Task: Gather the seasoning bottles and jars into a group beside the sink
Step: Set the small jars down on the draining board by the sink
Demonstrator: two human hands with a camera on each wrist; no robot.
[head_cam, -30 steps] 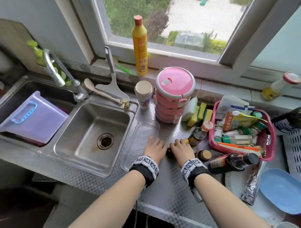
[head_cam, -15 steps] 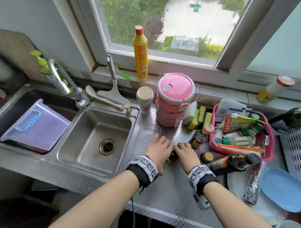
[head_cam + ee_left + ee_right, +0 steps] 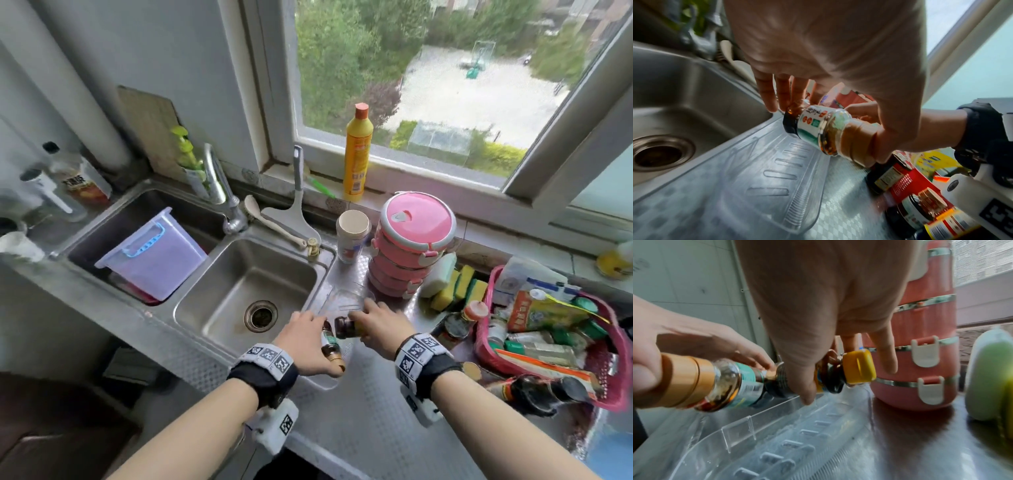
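Over the clear plastic tray (image 3: pixel 346 301) at the sink's (image 3: pixel 246 294) right edge, the left hand (image 3: pixel 305 342) gripped a tan-capped, green-labelled glass sauce jar (image 3: pixel 824 131) and the right hand (image 3: pixel 380 325) a yellow-capped dark glass bottle (image 3: pixel 838 378), both likely slippery, fragile, best held round the body.

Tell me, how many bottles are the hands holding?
2. The left hand grips a tan-capped bottle; the right hand grips a yellow-capped bottle, both over the clear tray.

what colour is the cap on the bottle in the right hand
Yellow. The cap on the dark bottle held by the right hand shows best in the right wrist view.
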